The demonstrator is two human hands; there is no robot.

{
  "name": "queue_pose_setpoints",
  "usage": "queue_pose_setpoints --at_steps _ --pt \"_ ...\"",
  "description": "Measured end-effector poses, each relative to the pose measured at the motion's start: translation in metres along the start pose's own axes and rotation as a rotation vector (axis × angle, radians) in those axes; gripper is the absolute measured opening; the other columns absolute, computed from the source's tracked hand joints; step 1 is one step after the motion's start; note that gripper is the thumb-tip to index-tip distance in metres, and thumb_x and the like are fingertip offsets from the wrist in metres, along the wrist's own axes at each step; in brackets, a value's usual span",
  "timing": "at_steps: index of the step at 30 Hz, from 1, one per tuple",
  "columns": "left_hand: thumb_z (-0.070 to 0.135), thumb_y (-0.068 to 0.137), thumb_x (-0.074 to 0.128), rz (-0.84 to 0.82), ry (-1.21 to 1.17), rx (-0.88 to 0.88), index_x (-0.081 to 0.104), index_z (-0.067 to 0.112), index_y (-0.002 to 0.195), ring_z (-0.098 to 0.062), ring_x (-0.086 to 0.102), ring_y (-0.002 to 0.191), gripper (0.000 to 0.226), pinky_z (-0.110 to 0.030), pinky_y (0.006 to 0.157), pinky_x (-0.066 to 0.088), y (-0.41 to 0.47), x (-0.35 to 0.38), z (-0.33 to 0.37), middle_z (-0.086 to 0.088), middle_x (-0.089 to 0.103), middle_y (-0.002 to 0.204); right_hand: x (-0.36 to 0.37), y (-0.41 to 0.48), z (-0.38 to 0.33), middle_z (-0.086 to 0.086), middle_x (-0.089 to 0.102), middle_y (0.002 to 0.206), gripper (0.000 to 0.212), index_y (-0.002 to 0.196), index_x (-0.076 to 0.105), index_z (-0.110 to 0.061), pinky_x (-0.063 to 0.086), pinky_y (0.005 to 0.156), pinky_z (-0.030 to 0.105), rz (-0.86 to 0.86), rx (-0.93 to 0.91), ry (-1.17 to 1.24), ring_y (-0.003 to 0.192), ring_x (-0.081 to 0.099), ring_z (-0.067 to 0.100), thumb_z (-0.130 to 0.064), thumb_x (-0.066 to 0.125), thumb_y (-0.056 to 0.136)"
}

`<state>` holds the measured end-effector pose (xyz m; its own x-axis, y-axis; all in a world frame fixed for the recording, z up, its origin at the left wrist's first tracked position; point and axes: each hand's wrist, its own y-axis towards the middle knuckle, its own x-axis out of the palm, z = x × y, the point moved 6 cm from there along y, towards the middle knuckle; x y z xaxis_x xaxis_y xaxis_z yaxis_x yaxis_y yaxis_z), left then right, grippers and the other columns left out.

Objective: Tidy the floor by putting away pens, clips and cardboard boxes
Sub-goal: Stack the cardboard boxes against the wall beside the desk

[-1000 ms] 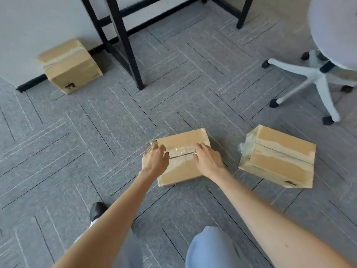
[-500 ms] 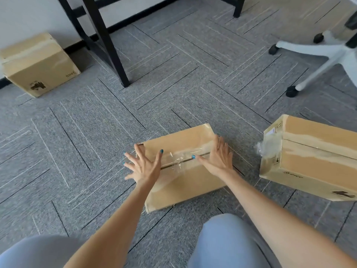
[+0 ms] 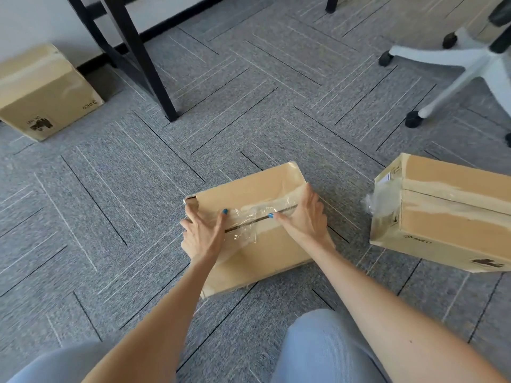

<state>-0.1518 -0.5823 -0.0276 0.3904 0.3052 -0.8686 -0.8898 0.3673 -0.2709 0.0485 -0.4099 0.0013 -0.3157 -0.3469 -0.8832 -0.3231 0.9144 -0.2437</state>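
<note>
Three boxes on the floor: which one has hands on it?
The middle box, with left hand and right hand on its taped top. Wall box and right-side box sit untouched.

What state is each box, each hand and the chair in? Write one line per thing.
Middle box: on the carpet, flaps shut, seam tape crinkled.
Left hand: open, fingers spread, pressing that box's left end.
Right hand: open, fingers straight, thumb at the seam.
Right box: on the carpet, taped shut, loose tape at one end.
Far box: by the wall, taped shut.
Chair: standing on its castors.
</note>
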Motion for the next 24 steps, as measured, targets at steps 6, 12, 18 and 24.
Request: queue_pose_setpoints --at_steps 6,12,18,24 --pt "0.076 0.081 0.045 0.057 0.02 0.053 0.01 0.021 0.15 -0.04 0.058 0.095 0.095 -0.047 0.078 0.047 0.003 -0.13 0.034 -0.021 0.045 0.119 -0.088 -0.042 -0.082 0.017 0.023 0.155 0.119 0.152 0.003 -0.006 0.039 0.103 0.044 0.075 0.008 0.058 0.134 0.037 0.035 -0.062 0.071 0.072" --pt "0.077 0.079 0.045 0.126 0.017 0.061 0.011 0.024 0.149 -0.041 0.059 0.098 0.094 -0.049 0.079 0.049 -0.013 -0.304 0.052 -0.02 0.046 0.121 -0.187 -0.097 -0.195 0.018 0.018 0.157 0.121 0.153 0.0 -0.006 0.035 0.107 0.046 0.052 -0.028 0.135 0.14 0.029 0.036 -0.063 0.069 0.072" --pt "0.079 0.077 0.045 0.18 -0.007 0.001 0.014 0.026 0.146 -0.042 0.059 0.1 0.093 -0.051 0.081 0.05 -0.029 -0.478 0.06 -0.019 0.047 0.121 -0.292 -0.154 -0.319 0.016 0.018 0.157 0.118 0.153 0.001 -0.006 0.035 0.105 0.046 0.035 -0.087 0.142 0.138 0.03 0.036 -0.061 0.069 0.074" --pt "0.081 0.075 0.045 0.211 -0.048 -0.008 0.011 0.029 0.147 -0.041 0.059 0.097 0.095 -0.051 0.08 0.052 -0.011 -0.631 0.057 -0.018 0.046 0.118 -0.362 -0.189 -0.448 0.017 0.026 0.152 0.116 0.152 0.004 -0.006 0.043 0.097 0.048 0.041 -0.129 0.171 0.132 0.037 0.036 -0.059 0.071 0.073"
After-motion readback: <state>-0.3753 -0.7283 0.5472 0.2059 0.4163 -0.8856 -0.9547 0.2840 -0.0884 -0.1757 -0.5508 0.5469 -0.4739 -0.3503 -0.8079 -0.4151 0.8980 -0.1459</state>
